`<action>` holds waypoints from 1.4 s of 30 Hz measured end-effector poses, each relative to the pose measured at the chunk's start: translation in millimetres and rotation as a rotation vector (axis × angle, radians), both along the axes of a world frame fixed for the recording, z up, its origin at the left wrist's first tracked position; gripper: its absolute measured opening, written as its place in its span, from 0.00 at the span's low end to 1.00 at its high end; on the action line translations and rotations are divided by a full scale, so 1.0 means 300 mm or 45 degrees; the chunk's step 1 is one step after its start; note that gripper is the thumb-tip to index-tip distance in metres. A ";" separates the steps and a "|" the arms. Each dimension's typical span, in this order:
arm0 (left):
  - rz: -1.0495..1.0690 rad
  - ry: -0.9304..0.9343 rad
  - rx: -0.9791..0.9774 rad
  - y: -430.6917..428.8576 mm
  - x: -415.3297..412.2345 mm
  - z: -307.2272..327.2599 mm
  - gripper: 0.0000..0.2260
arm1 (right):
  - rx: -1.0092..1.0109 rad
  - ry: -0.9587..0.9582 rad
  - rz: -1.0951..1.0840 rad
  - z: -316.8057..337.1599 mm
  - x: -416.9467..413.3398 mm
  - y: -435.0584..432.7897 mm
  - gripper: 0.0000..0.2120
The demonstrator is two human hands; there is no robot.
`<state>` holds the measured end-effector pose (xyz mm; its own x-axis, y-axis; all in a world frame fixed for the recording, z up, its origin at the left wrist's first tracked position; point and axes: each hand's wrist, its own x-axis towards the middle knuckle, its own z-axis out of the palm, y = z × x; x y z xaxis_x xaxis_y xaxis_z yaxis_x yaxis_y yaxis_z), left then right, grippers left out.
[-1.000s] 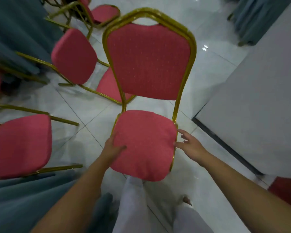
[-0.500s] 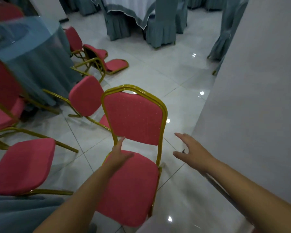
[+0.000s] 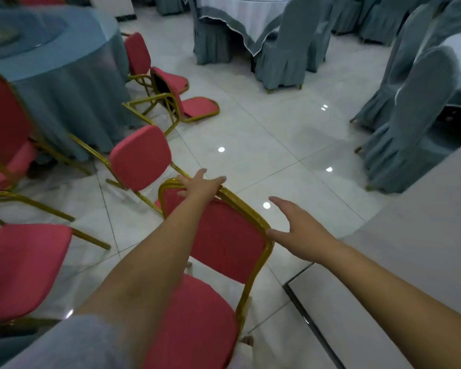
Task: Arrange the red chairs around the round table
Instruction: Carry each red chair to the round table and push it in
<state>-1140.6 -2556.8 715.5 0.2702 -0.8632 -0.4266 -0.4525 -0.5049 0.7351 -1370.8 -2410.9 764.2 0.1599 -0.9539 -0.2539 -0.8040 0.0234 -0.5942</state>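
A red chair [image 3: 224,243] with a gold frame stands upright right in front of me, its seat towards me. My left hand [image 3: 201,185] lies over the top rail of its back with straight fingers. My right hand [image 3: 298,230] is spread open beside the back's right edge, its thumb touching the gold frame. The round table [image 3: 64,75] under a teal cloth stands at the upper left. Several other red chairs lie tipped on the floor around it; one [image 3: 140,158] lies just left of my left hand.
Another tipped red chair [image 3: 24,265] lies at the lower left and one [image 3: 186,105] further back by the table. A grey wall [image 3: 410,262] rises on my right. Chairs in teal covers [image 3: 410,115] and a white-clothed table [image 3: 240,14] stand beyond the tiled floor.
My hands have left the seat's sides and risen to the chair's back: the left now lies over the top rail, the right touches its right edge. My view has lifted towards the room.
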 end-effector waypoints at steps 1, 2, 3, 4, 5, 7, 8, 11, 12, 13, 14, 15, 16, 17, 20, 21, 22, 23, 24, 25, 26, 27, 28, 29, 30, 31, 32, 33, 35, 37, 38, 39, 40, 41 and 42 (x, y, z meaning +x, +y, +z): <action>-0.028 -0.058 0.023 -0.008 -0.008 -0.013 0.26 | 0.019 -0.002 0.008 0.005 0.002 -0.033 0.38; -0.032 -0.077 0.019 -0.008 -0.012 -0.028 0.19 | 0.048 0.002 0.027 0.007 0.006 -0.066 0.38; -0.031 -0.075 -0.011 -0.003 -0.011 -0.041 0.14 | 0.089 0.003 0.057 0.007 0.015 -0.101 0.38; -0.035 -0.070 -0.042 0.001 -0.007 -0.051 0.10 | 0.143 0.009 0.097 0.005 0.030 -0.137 0.39; -0.038 -0.073 -0.061 0.005 0.002 -0.055 0.08 | 0.202 0.026 0.148 0.001 0.051 -0.174 0.39; -0.017 -0.078 -0.070 0.009 0.033 -0.048 0.09 | 0.349 0.020 0.250 -0.015 0.109 -0.254 0.37; 0.002 -0.080 -0.068 0.016 0.049 -0.037 0.10 | 0.430 -0.038 0.292 -0.024 0.144 -0.292 0.35; 0.068 -0.125 -0.076 0.054 0.116 -0.013 0.14 | 0.617 -0.217 0.435 -0.048 0.247 -0.391 0.20; 0.107 -0.129 -0.092 0.076 0.147 -0.005 0.14 | 0.670 -0.231 0.495 -0.057 0.281 -0.414 0.16; 0.167 -0.116 -0.126 0.102 0.180 0.002 0.13 | 0.727 -0.227 0.571 -0.062 0.315 -0.430 0.14; 0.227 -0.109 -0.174 0.128 0.216 0.008 0.11 | 0.780 -0.225 0.642 -0.064 0.353 -0.442 0.13; 0.272 -0.112 -0.215 0.151 0.253 0.014 0.09 | 0.817 -0.237 0.690 -0.063 0.390 -0.444 0.14; 0.315 -0.110 -0.237 0.172 0.290 0.020 0.08 | 0.826 -0.260 0.732 -0.065 0.424 -0.439 0.15; 0.370 -0.096 -0.246 0.195 0.328 0.025 0.07 | 0.812 -0.294 0.778 -0.070 0.457 -0.428 0.16; 0.548 -0.128 -0.265 0.288 0.453 0.027 0.07 | 0.844 -0.397 0.882 -0.099 0.557 -0.365 0.17; 0.602 -0.148 -0.276 0.334 0.495 0.026 0.06 | 0.885 -0.411 0.926 -0.107 0.589 -0.340 0.16; 0.663 -0.150 -0.282 0.385 0.535 0.028 0.05 | 0.921 -0.409 0.978 -0.112 0.621 -0.312 0.16; 0.711 -0.140 -0.274 0.442 0.574 0.033 0.04 | 0.950 -0.402 1.037 -0.111 0.654 -0.281 0.16; 0.730 -0.136 -0.249 0.498 0.611 0.040 0.04 | 0.980 -0.393 1.099 -0.114 0.686 -0.253 0.17; 0.723 -0.143 -0.205 0.550 0.641 0.046 0.05 | 1.013 -0.375 1.157 -0.116 0.715 -0.226 0.17; 0.708 -0.154 -0.152 0.597 0.661 0.050 0.07 | 1.043 -0.337 1.216 -0.116 0.739 -0.201 0.18; 0.710 -0.160 -0.107 0.640 0.672 0.052 0.09 | 1.070 -0.284 1.285 -0.123 0.759 -0.180 0.20; 0.723 -0.157 -0.080 0.679 0.677 0.052 0.12 | 1.095 -0.221 1.353 -0.133 0.778 -0.161 0.21; 0.740 -0.136 -0.068 0.718 0.676 0.049 0.14 | 1.109 -0.160 1.408 -0.139 0.793 -0.144 0.19; 0.755 -0.094 -0.056 0.756 0.670 0.044 0.16 | 1.123 -0.094 1.447 -0.139 0.807 -0.130 0.16; 0.756 -0.042 -0.034 0.793 0.661 0.044 0.18 | 1.122 -0.009 1.492 -0.136 0.822 -0.123 0.14; 0.739 0.010 -0.013 0.827 0.650 0.046 0.19 | 1.113 0.075 1.528 -0.139 0.837 -0.124 0.13; 0.707 0.046 0.003 0.857 0.636 0.043 0.21 | 1.114 0.127 1.536 -0.148 0.850 -0.134 0.13; 0.647 0.069 -0.028 0.899 0.599 0.034 0.23 | 1.120 0.107 1.444 -0.154 0.871 -0.171 0.12; 0.652 0.041 -0.103 0.911 0.569 0.021 0.25 | 1.069 -0.028 1.224 -0.167 0.878 -0.219 0.10; 0.669 0.029 -0.120 0.908 0.560 0.017 0.25 | 1.018 -0.096 1.076 -0.180 0.877 -0.243 0.09; 0.677 0.024 -0.115 0.904 0.558 0.013 0.25 | 0.970 -0.159 0.913 -0.198 0.872 -0.264 0.09; 0.679 0.027 -0.101 0.902 0.563 0.008 0.26 | 0.931 -0.220 0.768 -0.216 0.867 -0.282 0.09; 0.685 0.032 -0.089 0.900 0.573 0.000 0.26 | 0.898 -0.273 0.664 -0.229 0.864 -0.295 0.09; 0.691 0.034 -0.086 0.900 0.585 -0.011 0.27 | 0.880 -0.313 0.598 -0.238 0.862 -0.302 0.09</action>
<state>-965.2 -2286.8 712.3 0.6745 -0.6283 -0.3876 -0.1209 -0.6120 0.7816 -1112.2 -2501.5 692.9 0.6245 -0.4203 -0.6582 -0.6715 0.1413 -0.7274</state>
